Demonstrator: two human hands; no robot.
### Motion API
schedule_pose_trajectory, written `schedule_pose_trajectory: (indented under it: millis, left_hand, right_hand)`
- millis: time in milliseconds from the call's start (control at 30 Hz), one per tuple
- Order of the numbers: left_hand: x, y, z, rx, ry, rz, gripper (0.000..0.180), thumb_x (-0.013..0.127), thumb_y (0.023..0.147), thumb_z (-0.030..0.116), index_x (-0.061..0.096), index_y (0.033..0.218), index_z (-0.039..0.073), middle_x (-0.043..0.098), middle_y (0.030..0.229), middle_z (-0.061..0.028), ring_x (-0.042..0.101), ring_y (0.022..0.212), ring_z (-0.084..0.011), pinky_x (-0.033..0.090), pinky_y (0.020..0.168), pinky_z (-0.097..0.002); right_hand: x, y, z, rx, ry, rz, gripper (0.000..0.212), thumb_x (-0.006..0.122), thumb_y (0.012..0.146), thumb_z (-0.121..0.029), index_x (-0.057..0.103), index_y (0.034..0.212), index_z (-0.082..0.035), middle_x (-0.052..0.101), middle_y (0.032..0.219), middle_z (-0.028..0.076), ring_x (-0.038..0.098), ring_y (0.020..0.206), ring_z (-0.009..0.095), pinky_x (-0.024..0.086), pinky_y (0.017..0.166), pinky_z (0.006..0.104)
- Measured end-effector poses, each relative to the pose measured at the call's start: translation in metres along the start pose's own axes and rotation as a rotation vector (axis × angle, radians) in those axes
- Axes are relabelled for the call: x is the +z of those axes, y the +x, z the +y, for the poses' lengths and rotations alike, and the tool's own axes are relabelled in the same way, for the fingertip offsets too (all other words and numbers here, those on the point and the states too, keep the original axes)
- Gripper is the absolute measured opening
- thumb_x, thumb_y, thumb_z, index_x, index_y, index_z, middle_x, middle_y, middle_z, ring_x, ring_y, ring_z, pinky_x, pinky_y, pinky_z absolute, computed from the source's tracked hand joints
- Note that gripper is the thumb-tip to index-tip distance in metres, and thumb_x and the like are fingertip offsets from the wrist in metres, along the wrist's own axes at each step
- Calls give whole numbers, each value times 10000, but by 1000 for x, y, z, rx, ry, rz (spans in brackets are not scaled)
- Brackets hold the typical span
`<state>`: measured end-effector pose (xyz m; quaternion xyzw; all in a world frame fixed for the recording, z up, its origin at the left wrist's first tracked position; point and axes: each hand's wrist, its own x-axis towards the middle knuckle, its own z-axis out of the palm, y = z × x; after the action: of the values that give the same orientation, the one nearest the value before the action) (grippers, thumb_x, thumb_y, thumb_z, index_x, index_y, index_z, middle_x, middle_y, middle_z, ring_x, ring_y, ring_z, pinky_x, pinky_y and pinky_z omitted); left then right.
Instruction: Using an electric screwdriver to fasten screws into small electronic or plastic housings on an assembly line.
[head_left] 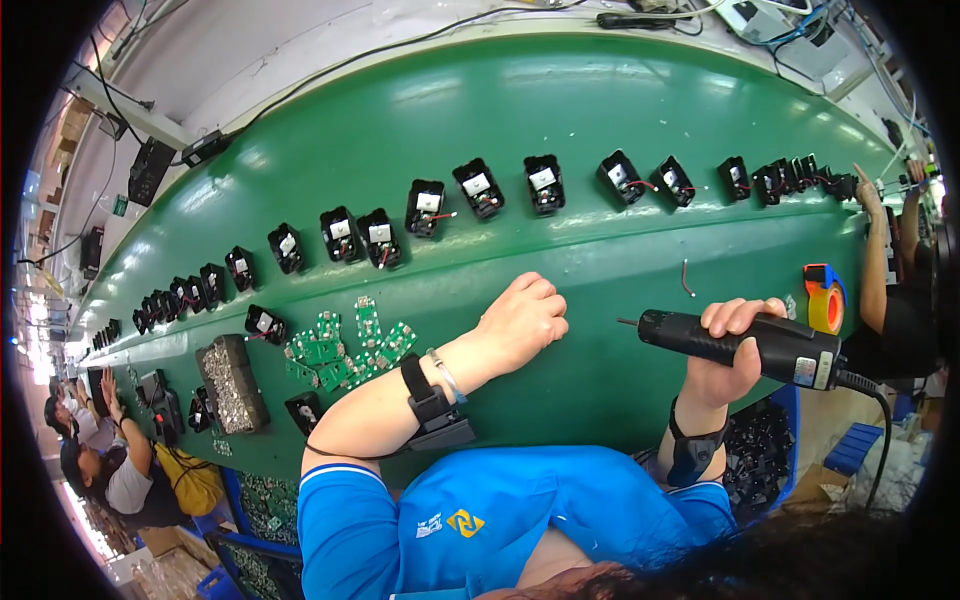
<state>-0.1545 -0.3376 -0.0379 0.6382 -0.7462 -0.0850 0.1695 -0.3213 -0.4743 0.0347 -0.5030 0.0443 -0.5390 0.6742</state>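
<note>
My right hand (728,368) is wrapped round a black electric screwdriver (680,335), held level above the green bench with its thin bit toward the left. A cable runs down from its rear end. My left hand (522,325) is closed low over the bench, left of the bit; its curled fingers hide whatever may be in them. Nearest that forearm lies a loose pile of green circuit boards (340,350). Beyond both hands, a row of open black housings (478,190) holds white parts and red wires. A short red wire (686,278) lies beyond the screwdriver.
A grey tray of small metal parts (250,385) stands left of the boards, near a single black housing (265,325). An orange tape roll (826,305) stands at right. Bins of parts (762,450) sit below the bench edge. Other people are at both ends.
</note>
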Motion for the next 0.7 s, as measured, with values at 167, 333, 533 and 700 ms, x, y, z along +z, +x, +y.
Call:
schedule_pose_trajectory:
  millis: [167, 333, 533, 700]
  left_hand:
    - [-27, 17, 18, -589, -1049, 116, 122, 595, 716, 62, 587, 838, 68, 574, 803, -23, 537, 750, -140, 442, 693, -281]
    - [-24, 32, 17, -688, -1885, 375, 119, 553, 770, 48, 571, 882, 14, 570, 797, -84, 538, 704, -135, 452, 657, -264]
    - [-9, 35, 8, -550, -2152, 365, 143, 562, 772, 109, 569, 870, 6, 554, 729, -77, 504, 650, -149, 437, 653, -283]
    - [-10, 41, 9, -551, -1966, 302, 155, 554, 782, 134, 568, 861, 1, 558, 731, -78, 510, 659, -144, 431, 651, -265]
  right_hand:
    - [5, 18, -7, -63, 81, 35, 363, 523, 730, -166, 372, 1040, -56, 434, 730, 38, 421, 624, 133, 350, 587, 257]
    - [20, 38, -14, -157, 291, 47, 384, 543, 720, -187, 371, 1030, -38, 396, 719, 30, 399, 611, 122, 341, 574, 252]
    - [22, 45, -5, -130, 303, 71, 413, 560, 716, -201, 361, 1052, -63, 431, 717, 28, 443, 588, 126, 386, 537, 260]
    - [14, 46, -1, -72, 324, 48, 406, 553, 727, -194, 360, 1059, -63, 446, 732, 33, 461, 604, 134, 398, 540, 265]
